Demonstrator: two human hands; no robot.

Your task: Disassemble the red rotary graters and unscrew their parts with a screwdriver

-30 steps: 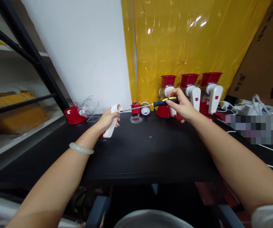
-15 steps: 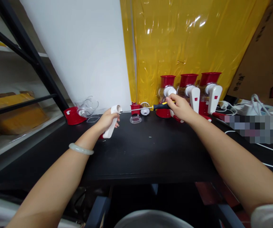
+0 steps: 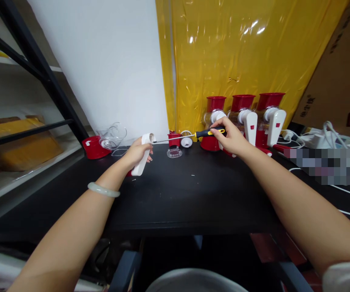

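Observation:
My left hand (image 3: 138,153) is closed around a white crank handle (image 3: 143,160), its round hollow end up and facing right. A bit of red shows at the handle's lower end. My right hand (image 3: 230,136) pinches the black and yellow grip of a long screwdriver (image 3: 177,138). The screwdriver lies nearly level, and its tip is at the opening of the handle's round end; whether it touches anything inside is hidden. Behind the shaft stand a small red part (image 3: 174,139) and a round grater drum (image 3: 186,140), with a clear plastic ring (image 3: 174,152) in front.
Several items line the back of the black table (image 3: 175,198): three red and white rotary graters (image 3: 243,117) to the right, a red base (image 3: 96,147) with a clear housing (image 3: 115,136) to the left. White cables (image 3: 329,138) tangle at far right. A shelf (image 3: 35,170) borders the left side.
My right hand's fingers have shifted on the screwdriver grip, uncovering more of its end. The screwdriver tip stays at the handle's round end, and my left hand has barely moved.

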